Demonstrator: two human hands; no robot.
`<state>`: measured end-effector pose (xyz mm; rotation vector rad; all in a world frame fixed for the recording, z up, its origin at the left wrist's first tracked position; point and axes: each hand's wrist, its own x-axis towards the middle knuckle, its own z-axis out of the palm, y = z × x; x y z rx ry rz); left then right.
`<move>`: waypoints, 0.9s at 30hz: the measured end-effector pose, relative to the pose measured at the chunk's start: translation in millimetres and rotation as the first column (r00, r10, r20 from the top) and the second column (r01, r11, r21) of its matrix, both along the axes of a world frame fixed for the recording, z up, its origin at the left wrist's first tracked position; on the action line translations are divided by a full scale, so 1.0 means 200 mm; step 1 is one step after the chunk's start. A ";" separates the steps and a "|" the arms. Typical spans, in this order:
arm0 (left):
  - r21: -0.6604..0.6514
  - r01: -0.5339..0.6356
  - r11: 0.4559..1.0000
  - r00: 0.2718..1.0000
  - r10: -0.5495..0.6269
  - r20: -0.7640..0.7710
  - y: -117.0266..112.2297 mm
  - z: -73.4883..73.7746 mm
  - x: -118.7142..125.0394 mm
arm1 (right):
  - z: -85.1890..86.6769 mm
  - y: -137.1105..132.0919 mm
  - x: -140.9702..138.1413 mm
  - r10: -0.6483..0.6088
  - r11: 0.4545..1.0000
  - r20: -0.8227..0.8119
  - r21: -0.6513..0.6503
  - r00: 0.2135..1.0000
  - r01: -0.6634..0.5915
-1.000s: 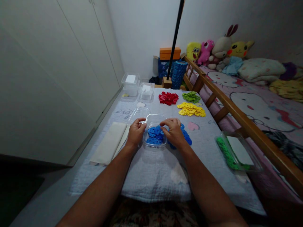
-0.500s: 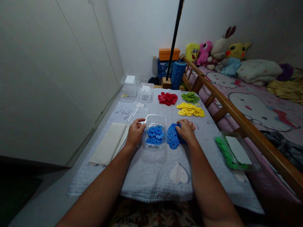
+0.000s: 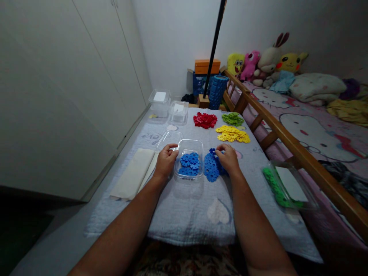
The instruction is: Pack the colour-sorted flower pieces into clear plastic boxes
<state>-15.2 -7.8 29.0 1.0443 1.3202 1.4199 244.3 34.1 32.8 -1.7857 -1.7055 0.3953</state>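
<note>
The left hand (image 3: pixel 166 161) clasps the left wall of the clear tub (image 3: pixel 190 147), which holds blue pieces (image 3: pixel 188 165). Just beside the tub, the right hand (image 3: pixel 229 159) curls over the loose blue pile (image 3: pixel 211 171) on the blanket (image 3: pixel 184 207); whether it pinches any, I can't tell. Beyond lie the yellow pile (image 3: pixel 232 134) and the red pile (image 3: pixel 205 120).

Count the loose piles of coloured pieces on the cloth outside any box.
4: red pile and green pile at the far end, yellow pile nearer, blue pile beside the clear box under the right hand.

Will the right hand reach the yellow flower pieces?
Probably yes: the right hand sits on the blue pieces, with only bare blanket between it and the yellow pieces. The left hand holds the box.
</note>
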 end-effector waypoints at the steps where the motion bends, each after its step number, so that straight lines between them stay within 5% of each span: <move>1: -0.001 0.000 1.000 1.000 0.000 -0.004 0.00 0.00 0.00 | 0.01 0.00 -0.01 0.021 0.999 -0.063 0.028 0.998 -0.020; 5: 0.000 -0.001 1.000 1.000 0.001 -0.012 0.00 0.00 0.00 | 0.07 -0.05 -0.06 0.110 0.978 -0.231 0.197 0.967 -0.064; 9: 0.000 0.003 1.000 1.000 -0.003 -0.007 0.00 0.00 0.00 | 0.12 -0.11 -0.15 0.208 0.939 -0.159 0.308 0.965 -0.152; 19: 0.012 0.012 1.000 1.000 -0.011 -0.020 0.00 0.00 0.00 | 0.11 -0.16 -0.28 0.250 0.944 0.126 0.187 0.960 -0.270; 27: 0.014 0.011 1.000 1.000 -0.011 -0.013 0.00 0.00 0.00 | 0.06 -0.14 -0.29 0.272 0.933 0.151 0.202 0.950 -0.299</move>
